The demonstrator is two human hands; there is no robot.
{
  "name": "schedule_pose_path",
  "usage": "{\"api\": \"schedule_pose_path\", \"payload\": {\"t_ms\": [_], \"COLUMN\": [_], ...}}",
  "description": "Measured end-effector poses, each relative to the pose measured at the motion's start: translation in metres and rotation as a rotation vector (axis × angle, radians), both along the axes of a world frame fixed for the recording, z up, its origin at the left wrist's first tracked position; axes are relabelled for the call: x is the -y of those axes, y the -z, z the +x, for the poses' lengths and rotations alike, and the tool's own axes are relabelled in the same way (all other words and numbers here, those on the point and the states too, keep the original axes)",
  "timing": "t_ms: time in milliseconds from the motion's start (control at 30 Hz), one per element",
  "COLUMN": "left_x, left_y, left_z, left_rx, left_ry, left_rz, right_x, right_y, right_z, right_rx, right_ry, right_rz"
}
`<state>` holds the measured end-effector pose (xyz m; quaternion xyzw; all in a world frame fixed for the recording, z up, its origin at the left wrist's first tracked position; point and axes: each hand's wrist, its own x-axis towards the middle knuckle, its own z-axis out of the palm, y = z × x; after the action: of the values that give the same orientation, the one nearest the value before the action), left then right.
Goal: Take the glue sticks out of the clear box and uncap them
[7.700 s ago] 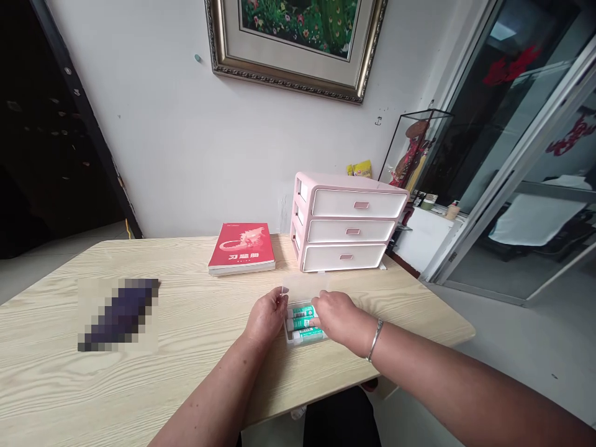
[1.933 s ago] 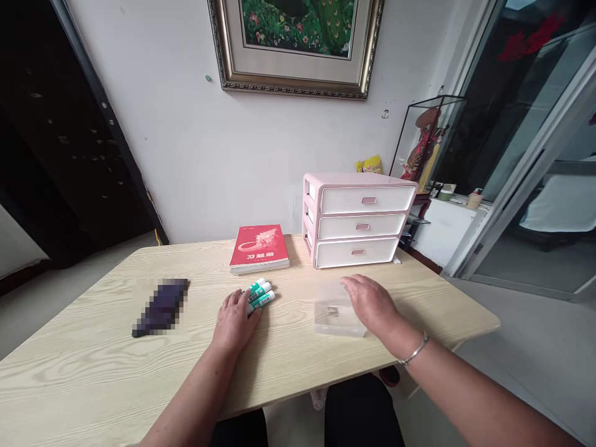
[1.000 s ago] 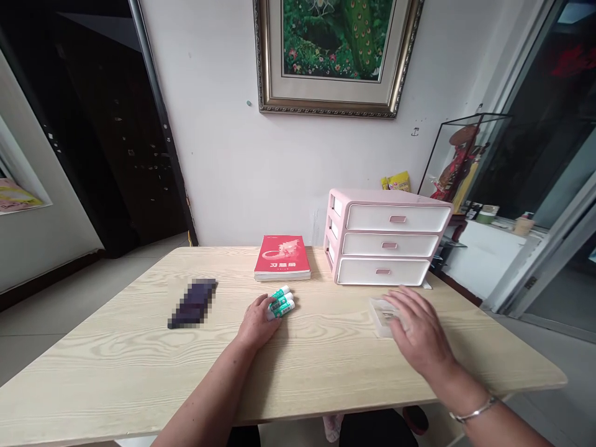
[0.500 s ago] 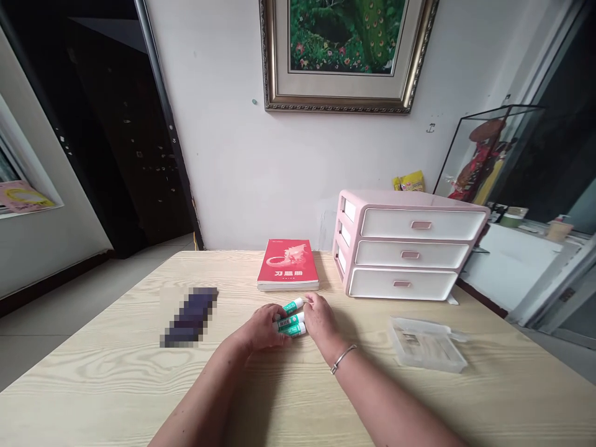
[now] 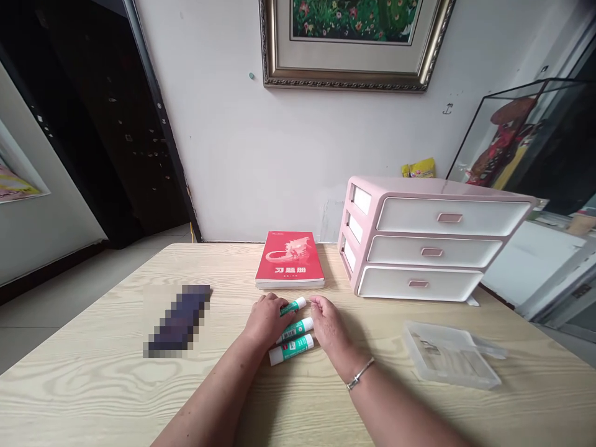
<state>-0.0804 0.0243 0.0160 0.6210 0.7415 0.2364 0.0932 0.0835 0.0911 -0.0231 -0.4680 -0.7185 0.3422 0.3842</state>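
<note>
Three white glue sticks with green labels lie on the pale wood table (image 5: 93,347), roughly parallel and slanting. The far stick (image 5: 293,305) lies near the red book, the middle one (image 5: 295,330) just behind the nearest (image 5: 291,349). My left hand (image 5: 266,321) rests against their left ends, its fingers curled and touching the far and middle sticks without clasping them. My right hand (image 5: 328,326) stands at their right side, fingertips close to the middle stick, holding nothing.
A clear plastic box (image 5: 449,355) lies at the table's right. Behind the sticks are a red book (image 5: 289,259) and a pink-and-white three-drawer unit (image 5: 431,248). A pixelated dark object (image 5: 179,313) lies on the left.
The glue sticks have spread apart and show more from under my hands. My right hand has drawn back slightly to their right. The view has shifted, making the drawer unit and box appear larger.
</note>
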Motion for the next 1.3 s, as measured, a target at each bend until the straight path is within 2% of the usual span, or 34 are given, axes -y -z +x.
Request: {"api": "schedule_pose_path", "payload": {"t_ms": [233, 367, 533, 633, 733, 833, 933, 1000, 1167, 1300], "left_x": [0.003, 0.014, 0.03, 0.037, 0.043, 0.048, 0.05, 0.051, 0.053, 0.056], "left_y": [0.004, 0.003, -0.004, -0.014, -0.024, -0.031, -0.034, -0.034, -0.032, -0.034], "left_z": [-0.008, -0.01, -0.003, 0.008, 0.018, 0.024, 0.028, 0.029, 0.031, 0.032], "left_rx": [0.068, 0.153, 0.435, 0.702, 0.989, 1.13, 1.102, 1.029, 0.868, 0.842], "left_ry": [0.021, 0.022, -0.02, 0.034, 0.077, 0.12, 0.17, 0.18, 0.189, 0.211], "left_rz": [0.039, 0.041, 0.178, 0.211, 0.231, 0.316, 0.344, 0.347, 0.339, 0.285], "right_x": [0.009, 0.018, 0.028, 0.033, 0.04, 0.051, 0.061, 0.065, 0.057, 0.052], "right_y": [-0.007, -0.016, -0.029, -0.036, -0.041, -0.045, -0.048, -0.049, -0.051, -0.055], "right_z": [0.003, 0.007, 0.012, 0.014, 0.014, 0.01, 0.005, 0.004, 0.01, 0.016], "right_rx": [-0.02, -0.006, -0.074, -0.111, -0.169, -0.284, -0.379, -0.407, -0.423, -0.407], "right_ry": [-0.013, -0.008, -0.085, -0.187, -0.287, -0.367, -0.457, -0.465, -0.303, -0.264], "right_rz": [-0.007, 0.079, 0.212, 0.276, 0.257, 0.147, 0.031, 0.007, 0.004, 0.003]}}
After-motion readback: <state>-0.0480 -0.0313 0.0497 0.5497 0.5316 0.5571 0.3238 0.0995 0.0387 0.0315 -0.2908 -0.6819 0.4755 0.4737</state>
